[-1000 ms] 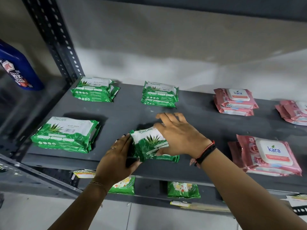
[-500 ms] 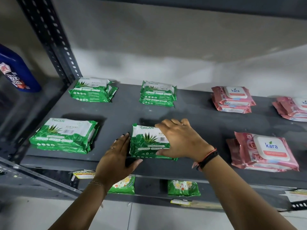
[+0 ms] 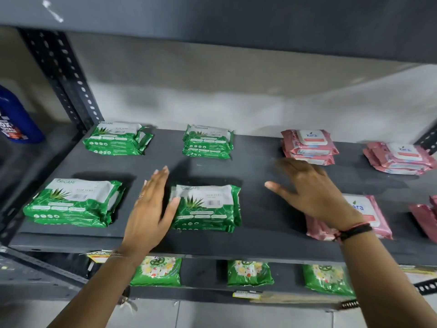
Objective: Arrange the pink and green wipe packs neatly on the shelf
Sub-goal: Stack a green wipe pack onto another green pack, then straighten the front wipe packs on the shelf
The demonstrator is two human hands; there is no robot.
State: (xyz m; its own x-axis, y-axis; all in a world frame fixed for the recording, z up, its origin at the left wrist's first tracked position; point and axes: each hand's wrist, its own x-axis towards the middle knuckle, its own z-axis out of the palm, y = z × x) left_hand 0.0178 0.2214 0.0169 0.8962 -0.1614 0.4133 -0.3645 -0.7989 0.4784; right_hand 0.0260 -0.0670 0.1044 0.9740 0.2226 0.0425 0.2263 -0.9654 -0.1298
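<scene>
On the grey shelf lie several stacks of green wipe packs: front left, front middle, back left and back middle. Pink pack stacks sit to the right: back, far back right, front and one cut off by the right edge. My left hand is flat and open, its thumb touching the left side of the front middle green stack. My right hand hovers open between the green and pink stacks, partly hiding the front pink stack.
A blue bottle stands on the neighbouring shelf at left. A perforated dark upright marks the shelf's left back corner. The lower shelf holds green floral packs. Another shelf board hangs overhead.
My right hand has let go of the front middle green stack and moved right toward the pink packs. My left hand has slid up along the stack's left side. The view has tilted up.
</scene>
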